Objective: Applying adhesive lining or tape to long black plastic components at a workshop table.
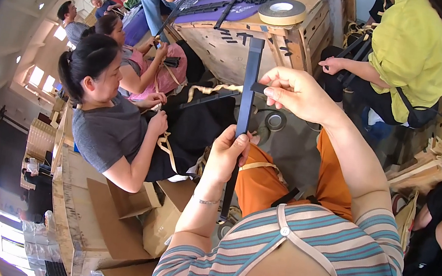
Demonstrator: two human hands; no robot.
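My left hand (226, 154) is wrapped round a long, narrow black bar (250, 77) near its middle and holds it upright in front of me. The bar's wider end points away from me, and its lower end reaches down past my left wrist. My right hand (303, 96) pinches a small flat black piece (259, 88) between thumb and fingers, against the bar's right side in its upper part. I cannot make out whether the piece is fixed to the bar. A curled tan strip (214, 88) shows left of the bar, beyond my left hand.
Ahead stands a wooden crate (233, 49) with a large tape roll (282, 12) and black bars on a purple cover. A co-worker in grey (115, 129) sits close on my left; another in yellow (414, 52) is ahead right. A cardboard box (119, 220) stands at lower left. Another roll (275, 121) lies on the floor.
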